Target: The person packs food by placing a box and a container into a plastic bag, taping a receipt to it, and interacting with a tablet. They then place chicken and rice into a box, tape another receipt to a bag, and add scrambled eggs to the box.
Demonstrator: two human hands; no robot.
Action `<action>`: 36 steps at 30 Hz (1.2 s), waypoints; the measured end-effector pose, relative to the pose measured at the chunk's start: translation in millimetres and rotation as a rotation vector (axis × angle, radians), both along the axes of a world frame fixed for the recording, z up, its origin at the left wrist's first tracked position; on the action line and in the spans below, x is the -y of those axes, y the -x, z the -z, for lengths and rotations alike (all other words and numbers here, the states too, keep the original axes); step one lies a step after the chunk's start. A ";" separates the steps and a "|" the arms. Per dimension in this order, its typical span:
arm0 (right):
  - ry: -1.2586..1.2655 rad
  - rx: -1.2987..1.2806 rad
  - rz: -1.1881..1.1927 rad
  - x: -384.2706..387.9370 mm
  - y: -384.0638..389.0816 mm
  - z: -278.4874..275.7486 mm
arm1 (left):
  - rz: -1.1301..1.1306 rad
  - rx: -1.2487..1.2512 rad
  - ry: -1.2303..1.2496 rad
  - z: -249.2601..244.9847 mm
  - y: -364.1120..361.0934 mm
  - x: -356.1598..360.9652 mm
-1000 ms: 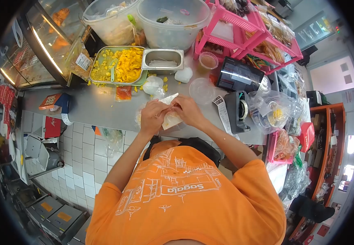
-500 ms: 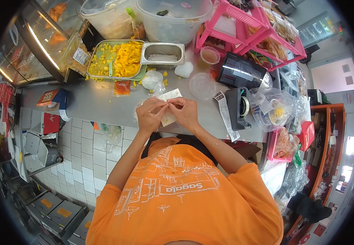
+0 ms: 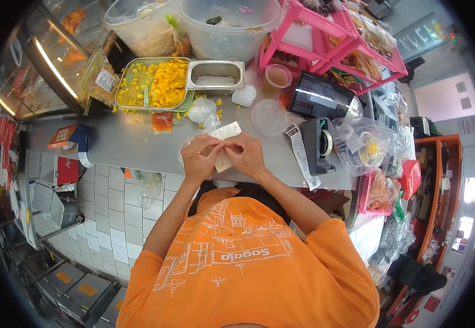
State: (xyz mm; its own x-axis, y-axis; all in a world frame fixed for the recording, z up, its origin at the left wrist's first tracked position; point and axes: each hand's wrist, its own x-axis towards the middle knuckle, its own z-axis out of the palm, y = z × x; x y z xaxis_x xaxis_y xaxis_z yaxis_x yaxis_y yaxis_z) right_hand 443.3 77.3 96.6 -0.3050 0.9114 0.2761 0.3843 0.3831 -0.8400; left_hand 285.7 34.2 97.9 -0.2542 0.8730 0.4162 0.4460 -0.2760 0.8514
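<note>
On my screen the left hand (image 3: pixel 198 159) and right hand (image 3: pixel 248 159) meet, fingers bent, over a smooth, pale, oblong piece (image 3: pixel 226 131) by the metal counter's (image 3: pixel 131 141) edge; what either grip pinches, I cannot tell.

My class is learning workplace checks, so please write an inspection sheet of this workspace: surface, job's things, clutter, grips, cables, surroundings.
Surface: metal counter, with yellow bits scattered near the tray.
Job's things: pale flat piece, partly hidden by the hands; contents unclear.
Clutter: yellow food in a metal tray; tape dispenser beside a printed slip.
Grips: left grip and right grip close together, fingertips bunched; what they pinch is too small to tell.
Cables: nothing seen.
Surroundings: tiled floor, lit glass case, orange shelving.
</note>
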 end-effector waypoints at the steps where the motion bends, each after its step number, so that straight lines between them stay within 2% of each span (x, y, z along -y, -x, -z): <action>1: 0.057 -0.032 -0.038 -1.3 -1.2 -3.8 | 0.010 0.022 0.039 -2.2 1.5 -0.4; 3: 0.107 -0.053 -0.028 -3.8 -6.3 -8.3 | 0.067 0.056 0.074 -0.1 3.0 -1.9; 5: 0.284 -0.012 -0.059 -6.9 -4.2 -7.0 | 0.075 -0.139 0.062 7.2 7.5 -2.9; 6: 0.283 -0.010 -0.018 -8.3 -3.6 -6.5 | 0.115 -0.132 0.058 1.6 3.2 -4.7; 8: 0.143 0.037 -0.091 -8.7 -2.3 -4.1 | 0.052 0.015 0.019 -6.5 -1.1 -3.5; 9: 0.130 -0.084 0.075 -6.7 -5.3 8.3 | 0.094 -0.092 0.060 -3.4 3.4 -3.3; 11: 0.032 -0.267 0.696 -24.7 -43.5 18.4 | 0.106 -0.126 0.062 -2.9 5.8 -5.4; 12: -0.131 -0.126 0.891 -27.3 -92.3 5.8 | 0.078 -0.155 0.061 -5.7 1.8 -5.1; 13: -0.145 0.063 1.018 -20.6 -143.6 9.6 | 0.098 -0.146 0.063 -13.4 -3.1 2.4; 14: -0.215 0.123 1.041 -4.2 -177.7 3.0 | 0.035 -0.373 -0.027 -25.4 -8.5 13.0; 15: -0.138 0.178 1.053 12.3 -216.3 4.4 | -0.041 -0.594 -0.133 -31.7 -20.6 13.1; 16: -0.145 0.186 1.060 15.9 -239.3 -4.8 | 0.141 -0.459 -0.162 -25.8 -44.3 11.7; 17: 0.071 0.315 1.004 26.9 -256.9 -14.2 | 0.321 -0.322 -0.170 -14.8 -74.9 19.1; 18: 0.285 0.430 0.940 35.1 -269.5 -18.8 | 0.381 -0.182 0.063 -4.8 -113.0 20.1; 19: 0.504 0.244 0.829 30.5 -286.7 -0.8 | 0.433 -0.046 0.275 8.2 -152.4 5.1; 20: 0.493 0.232 0.833 24.8 -285.7 -7.9 | 0.404 -0.029 0.479 34.7 -184.8 -17.3; 21: 0.717 0.105 0.789 17.1 -272.8 -22.6 | 0.370 -0.015 0.686 54.7 -212.2 -38.1; 22: 0.940 -0.024 0.732 12.5 -270.2 -30.4 | 0.371 -0.026 0.678 57.6 -235.0 -52.7; 23: 0.941 -0.034 0.733 18.0 -280.2 -24.6 | 0.059 -0.129 0.659 59.1 -257.5 -62.7; 24: 0.845 -0.246 0.668 30.6 -289.7 -11.5 | -0.249 -0.233 0.627 58.6 -273.7 -67.1; 25: 0.738 -0.457 0.601 42.3 -297.1 2.8 | -0.240 -0.248 0.619 59.8 -282.5 -69.1; 26: 0.740 -0.470 0.604 56.3 -303.3 20.6 | -0.273 -0.287 0.649 61.2 -286.7 -68.2; 28: 0.293 -0.016 0.556 85.0 -311.5 56.0 | -0.314 -0.339 0.696 79.1 -295.8 -61.9; 30: 0.255 0.010 0.601 91.8 -311.3 65.9 | -0.391 -0.123 0.240 106.5 -300.2 -56.4; 31: 0.204 0.352 0.641 97.8 -312.0 63.6 | -0.387 -0.140 0.232 110.2 -290.6 -54.8; 32: 0.147 0.698 0.663 103.6 -310.3 54.4 | -0.398 0.010 0.163 103.2 -276.1 -47.6; 33: 0.318 0.506 0.684 104.6 -311.5 36.5 | -0.425 0.175 0.082 91.5 -267.7 -47.5; 34: 0.313 0.503 0.654 100.8 -315.4 18.0 | -0.455 0.169 0.079 65.6 -256.9 -40.0; 36: 0.544 -0.099 0.489 103.0 -308.4 -14.4 | 0.058 0.579 0.187 -5.7 -222.8 -12.8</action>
State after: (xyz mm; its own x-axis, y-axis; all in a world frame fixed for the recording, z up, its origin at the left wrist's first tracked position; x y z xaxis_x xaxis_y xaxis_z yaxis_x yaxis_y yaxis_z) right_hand 751.7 -25.7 111.1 0.1745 0.9528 -0.2483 0.3167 -0.2931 -0.9021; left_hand 508.6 47.0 103.6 -0.3434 0.9371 0.0631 -0.1147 -0.1085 0.9875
